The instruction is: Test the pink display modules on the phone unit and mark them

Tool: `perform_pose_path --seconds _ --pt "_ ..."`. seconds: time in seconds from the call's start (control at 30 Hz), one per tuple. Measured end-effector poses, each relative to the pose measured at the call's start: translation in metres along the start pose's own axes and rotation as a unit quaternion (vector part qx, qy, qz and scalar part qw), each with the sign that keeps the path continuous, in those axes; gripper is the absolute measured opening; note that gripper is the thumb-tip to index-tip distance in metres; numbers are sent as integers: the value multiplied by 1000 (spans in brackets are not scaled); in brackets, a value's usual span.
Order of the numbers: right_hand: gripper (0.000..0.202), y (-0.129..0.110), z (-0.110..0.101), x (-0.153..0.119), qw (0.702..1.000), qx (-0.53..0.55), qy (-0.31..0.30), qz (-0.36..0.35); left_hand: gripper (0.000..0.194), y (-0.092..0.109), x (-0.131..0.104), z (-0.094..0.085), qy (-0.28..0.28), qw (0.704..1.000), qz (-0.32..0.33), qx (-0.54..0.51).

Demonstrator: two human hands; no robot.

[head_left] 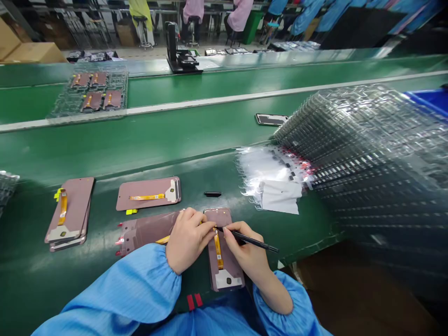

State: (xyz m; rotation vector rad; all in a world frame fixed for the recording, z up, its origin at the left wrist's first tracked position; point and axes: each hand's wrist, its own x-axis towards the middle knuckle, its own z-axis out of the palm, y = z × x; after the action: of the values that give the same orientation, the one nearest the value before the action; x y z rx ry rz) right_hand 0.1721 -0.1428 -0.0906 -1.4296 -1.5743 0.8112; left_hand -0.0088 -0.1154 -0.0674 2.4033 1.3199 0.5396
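Note:
In front of me lies a mauve phone display panel (229, 252) with an orange ribbon cable (218, 249) along it. My right hand (250, 254) grips a slim black pen (257, 241), its tip at the cable's upper end. The thumb and forefinger of my left hand (189, 238) are pressed together at that same end; what they pinch is too small to make out. Under my left hand lies another mauve panel with a clear film (147, 231) and red tabs, partly covered. A black pen cap (213, 194) rests just beyond my hands.
At left are stacked display panels (72, 210) and another panel (149, 193) lying sideways. White film strips (266, 168) and a tall stack of clear trays (367, 140) stand right. A tray with panels (93, 91) and a black stand (180, 51) are farther back.

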Motion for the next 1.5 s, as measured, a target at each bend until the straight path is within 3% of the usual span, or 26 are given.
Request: perform_pose_path --seconds 0.63,0.73,0.83,1.0,1.07,1.2,1.3,1.43,1.5 --pt "16 0 -2 0 998 41 4 39 19 1 0 -1 4 1000 12 26" --pt "17 2 -4 -2 994 78 37 67 22 4 -1 -9 10 1000 8 10" --pt "17 2 -9 -7 979 155 83 103 25 10 -7 -26 15 998 -45 -40" --pt "23 -10 -18 -18 923 329 107 167 25 22 -25 -45 -169 964 -193 -66" --pt "25 -17 -20 -23 909 362 85 188 22 26 -30 -41 -201 952 -213 -85" --pt "27 -25 -17 -32 900 383 42 206 34 35 -36 -26 -194 930 -225 -217" --pt "27 -26 -13 -35 891 401 30 211 48 42 -42 -16 -168 918 -234 -274" --pt "26 -25 -11 -35 882 424 32 205 63 49 -46 -8 -113 931 -229 -261" --pt "25 -24 -12 -35 879 430 38 204 66 51 -45 -5 -101 919 -239 -297"
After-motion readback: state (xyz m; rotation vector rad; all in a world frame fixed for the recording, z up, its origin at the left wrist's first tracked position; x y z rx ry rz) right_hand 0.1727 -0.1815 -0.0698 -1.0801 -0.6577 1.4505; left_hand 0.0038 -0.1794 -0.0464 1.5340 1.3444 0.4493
